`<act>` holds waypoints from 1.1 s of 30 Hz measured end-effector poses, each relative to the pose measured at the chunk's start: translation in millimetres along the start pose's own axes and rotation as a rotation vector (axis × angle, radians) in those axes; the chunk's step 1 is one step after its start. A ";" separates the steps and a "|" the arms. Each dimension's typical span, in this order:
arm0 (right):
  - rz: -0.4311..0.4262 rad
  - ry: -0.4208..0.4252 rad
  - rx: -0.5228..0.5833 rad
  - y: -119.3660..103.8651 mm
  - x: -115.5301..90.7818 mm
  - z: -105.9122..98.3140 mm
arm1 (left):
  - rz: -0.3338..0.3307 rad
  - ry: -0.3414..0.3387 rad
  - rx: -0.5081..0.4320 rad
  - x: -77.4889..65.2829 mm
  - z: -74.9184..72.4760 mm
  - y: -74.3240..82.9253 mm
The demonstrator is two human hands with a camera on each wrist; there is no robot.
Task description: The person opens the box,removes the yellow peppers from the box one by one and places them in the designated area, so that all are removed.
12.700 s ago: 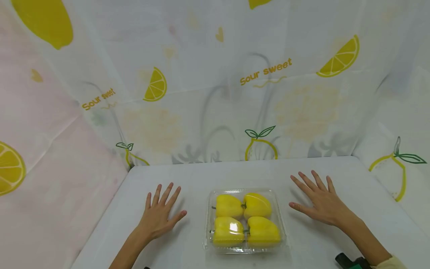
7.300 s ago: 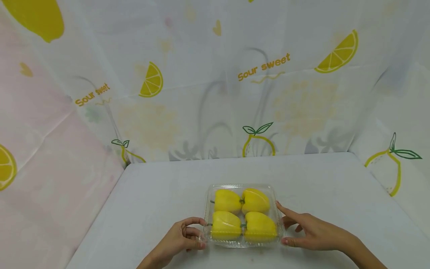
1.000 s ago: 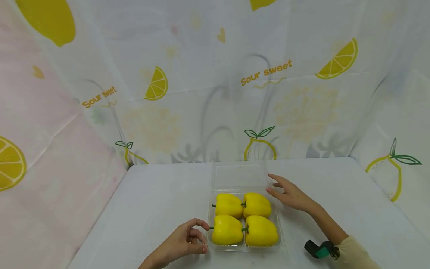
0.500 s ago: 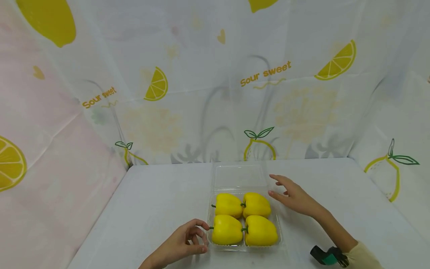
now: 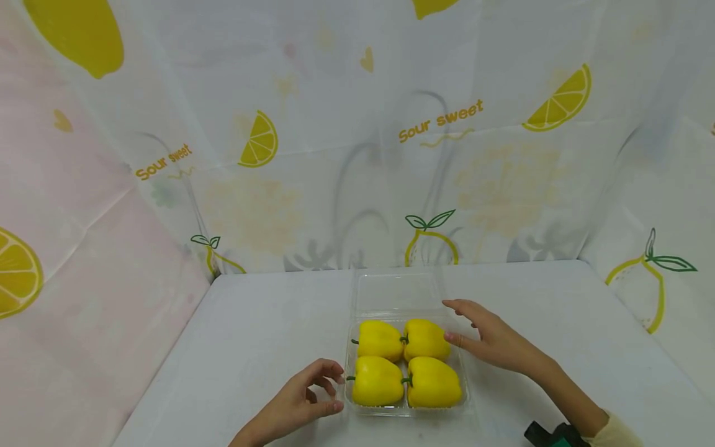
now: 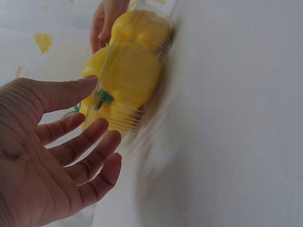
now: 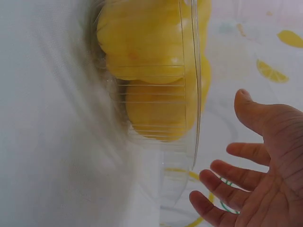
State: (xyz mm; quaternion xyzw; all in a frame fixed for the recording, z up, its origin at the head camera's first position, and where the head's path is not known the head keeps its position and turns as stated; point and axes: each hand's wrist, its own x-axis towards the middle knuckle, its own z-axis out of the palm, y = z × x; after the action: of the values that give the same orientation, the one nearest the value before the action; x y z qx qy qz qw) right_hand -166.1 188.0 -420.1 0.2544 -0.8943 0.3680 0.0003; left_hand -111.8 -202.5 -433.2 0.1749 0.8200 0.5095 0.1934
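Note:
A clear plastic clamshell container (image 5: 410, 412) stands on the white table, its lid (image 5: 396, 292) folded back behind it. Inside sit several yellow bell peppers (image 5: 433, 383) with green stems, in two rows. At the container's near left corner is my left hand (image 5: 296, 397), fingers loosely bent, holding nothing; the left wrist view shows the fingertips close to the rim (image 6: 102, 71). My right hand (image 5: 494, 335) hovers by the far right side, thumb near the back right pepper (image 5: 427, 339). In the right wrist view its loosely spread fingers (image 7: 227, 189) are apart from the container wall.
The white table (image 5: 268, 316) extends around the container on both sides. Behind it hangs a pale curtain (image 5: 346, 205) printed with lemons. A black and green device (image 5: 550, 436) sits by the right wrist, below a light sleeve (image 5: 614, 433).
The lid was closed over the peppers in the two oldest frames and now lies folded back. Since half a second ago, my left hand has shifted slightly from the corner; my right hand has come nearer.

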 end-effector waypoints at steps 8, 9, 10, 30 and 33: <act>-0.048 -0.003 -0.028 -7.6 -5.3 -0.8 | 0.022 0.018 0.083 1.1 -1.2 -2.8; -0.054 -0.005 -0.034 -8.3 -6.2 -0.9 | 0.024 0.019 0.094 1.3 -1.3 -3.1; -0.062 -0.008 -0.038 -9.0 -7.1 -1.0 | 0.026 0.020 0.103 1.5 -1.4 -3.6; -0.060 -0.114 -0.067 -25.5 -20.7 0.2 | 0.030 -0.010 0.144 -1.0 -3.0 -8.9; -0.067 -0.127 -0.082 -26.6 -22.4 0.7 | 0.026 -0.012 0.144 -1.5 -3.3 -8.7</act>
State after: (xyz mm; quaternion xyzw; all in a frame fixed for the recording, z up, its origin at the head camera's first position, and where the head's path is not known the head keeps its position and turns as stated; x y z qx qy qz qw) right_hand -134.4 181.8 -407.3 0.3069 -0.8979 0.3140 -0.0334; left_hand -112.9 -209.4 -439.5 0.2021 0.8509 0.4508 0.1786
